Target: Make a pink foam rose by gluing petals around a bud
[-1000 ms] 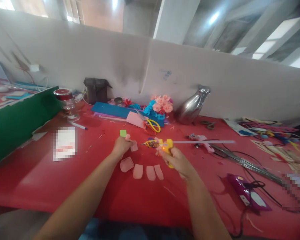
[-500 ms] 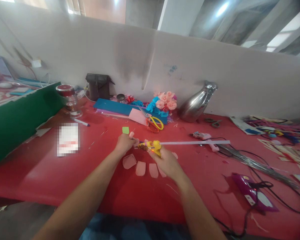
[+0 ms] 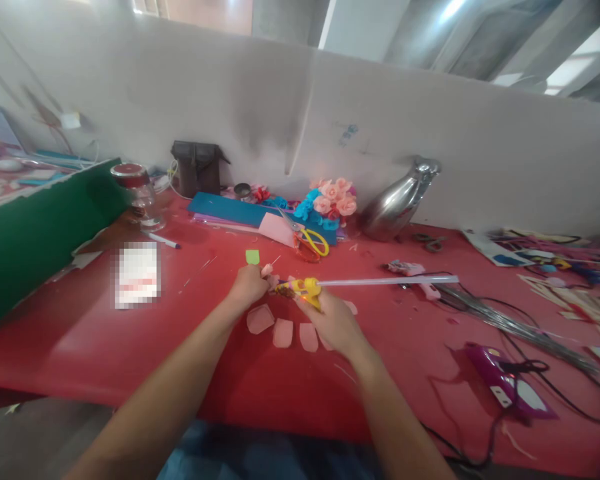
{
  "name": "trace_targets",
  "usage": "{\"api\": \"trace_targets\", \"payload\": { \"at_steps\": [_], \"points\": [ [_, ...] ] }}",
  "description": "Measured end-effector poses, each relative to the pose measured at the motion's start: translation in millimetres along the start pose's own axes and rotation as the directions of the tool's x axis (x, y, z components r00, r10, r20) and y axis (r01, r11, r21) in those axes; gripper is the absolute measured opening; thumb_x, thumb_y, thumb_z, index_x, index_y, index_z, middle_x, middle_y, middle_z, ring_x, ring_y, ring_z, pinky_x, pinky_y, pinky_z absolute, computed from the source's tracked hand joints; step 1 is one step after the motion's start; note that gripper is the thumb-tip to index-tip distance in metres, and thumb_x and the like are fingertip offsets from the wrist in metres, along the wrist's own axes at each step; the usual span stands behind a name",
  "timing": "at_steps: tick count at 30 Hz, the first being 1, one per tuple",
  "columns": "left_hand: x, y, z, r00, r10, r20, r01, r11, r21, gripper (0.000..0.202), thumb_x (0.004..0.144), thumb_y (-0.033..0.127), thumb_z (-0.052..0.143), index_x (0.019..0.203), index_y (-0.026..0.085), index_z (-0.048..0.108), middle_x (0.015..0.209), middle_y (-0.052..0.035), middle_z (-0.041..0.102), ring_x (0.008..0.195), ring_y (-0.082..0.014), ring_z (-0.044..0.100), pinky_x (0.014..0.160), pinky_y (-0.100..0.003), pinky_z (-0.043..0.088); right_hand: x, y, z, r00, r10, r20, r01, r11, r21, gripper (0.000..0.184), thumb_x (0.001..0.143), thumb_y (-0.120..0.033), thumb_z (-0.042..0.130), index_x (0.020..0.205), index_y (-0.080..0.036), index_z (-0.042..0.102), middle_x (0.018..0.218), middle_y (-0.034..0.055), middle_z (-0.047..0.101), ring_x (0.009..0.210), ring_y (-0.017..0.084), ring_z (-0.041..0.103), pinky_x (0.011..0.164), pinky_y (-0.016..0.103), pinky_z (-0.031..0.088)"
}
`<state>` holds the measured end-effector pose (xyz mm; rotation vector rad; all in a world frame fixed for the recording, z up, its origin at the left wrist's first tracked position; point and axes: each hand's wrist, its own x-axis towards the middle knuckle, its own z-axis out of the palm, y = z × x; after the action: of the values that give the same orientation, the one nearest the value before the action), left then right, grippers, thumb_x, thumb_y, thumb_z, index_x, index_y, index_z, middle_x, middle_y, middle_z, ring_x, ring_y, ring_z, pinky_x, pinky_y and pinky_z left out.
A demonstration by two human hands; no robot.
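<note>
Some pink material (image 3: 267, 270) is being pinched by left hand (image 3: 249, 285); just beside it, right hand (image 3: 337, 327) is gripping glue gun (image 3: 309, 287). Likely gluing; next is needing steady aim.

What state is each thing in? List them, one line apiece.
Glue gun: in the right hand, stick loaded.
Left hand: closed on a pink piece.
Loose pink pieces: lying spread out.
Jar: upright, red lid on.
Black bag: flap down.
Metal jug: standing.
Yellow-handled scissors: lying down, blades unclear.
Power strip: lying flat, switch unclear.
</note>
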<state>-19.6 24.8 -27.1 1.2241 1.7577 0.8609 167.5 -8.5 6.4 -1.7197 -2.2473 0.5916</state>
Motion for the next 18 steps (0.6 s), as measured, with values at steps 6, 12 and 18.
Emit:
{"api": "trace_targets", "payload": {
  "at_steps": [6,12,18],
  "points": [
    [0.6,-1.6,-0.1,0.998,0.062,0.022,-0.063,0.996,0.057,0.011,0.061,0.019,0.065,0.054,0.014,0.058,0.062,-0.0065,0.064,0.071,-0.0181,0.062,0.062,-0.023,0.043,0.2,1.6,0.4,1.0,0.002,-0.015,-0.002,1.0,0.001,0.036,0.085,-0.049,0.042,0.102,-0.02,0.055,0.092,0.009,0.069,0.088,0.026,0.063,0.065,0.027,0.038],
    [1.6,-4.5,1.0,0.997,0.079,0.025,-0.081,0.995,0.059,0.013,0.06,0.018,0.064,0.051,0.014,0.057,0.06,-0.0061,0.063,0.07,-0.0183,0.062,0.062,-0.023,0.043,0.0,3.5,-0.6,1.0,0.003,-0.015,-0.004,1.0,-0.022,0.038,0.085,-0.05,0.041,0.105,-0.021,0.055,0.088,0.0079,0.069,0.084,0.025,0.063,0.064,0.027,0.037],
    [2.8,-7.1,0.7,0.99,0.129,0.065,-0.133,0.989,0.058,0.01,0.061,0.01,0.056,0.053,0.015,0.06,0.061,-0.0063,0.066,0.066,-0.0163,0.061,0.062,-0.023,0.042,1.4,5.0,-1.9,1.0,0.018,-0.02,-0.019,0.998,-0.053,0.039,0.085,-0.051,0.04,0.104,-0.022,0.057,0.086,0.007,0.07,0.084,0.026,0.064,0.063,0.027,0.036]
  ]
}}
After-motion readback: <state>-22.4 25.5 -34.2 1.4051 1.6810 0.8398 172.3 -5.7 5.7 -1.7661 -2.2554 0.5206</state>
